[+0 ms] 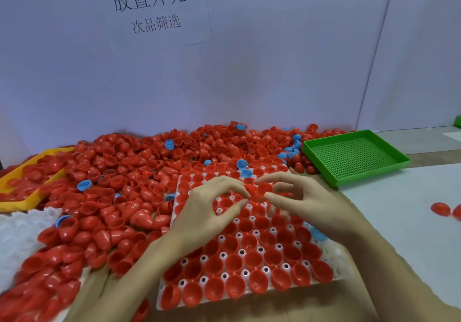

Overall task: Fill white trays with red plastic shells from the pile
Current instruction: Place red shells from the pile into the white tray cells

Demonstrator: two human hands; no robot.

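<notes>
Red shells (pixel 252 246), hands (pixel 252 197) curled above tray (pixel 331 254)

**Around the work area**

A green perforated tray (pixel 354 157) sat at the right, near the wall. A yellow tray (pixel 22 203) lay at the left edge. Blue plastic shells (pixel 84 185) were scattered about. A paper sign with printed Chinese characters (pixel 149 9) hung on the white wall (pixel 274 59). The tabletop (pixel 411 221) was pale.

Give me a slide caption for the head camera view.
Both hands seat red shells in a white tray beside the pile.
</notes>
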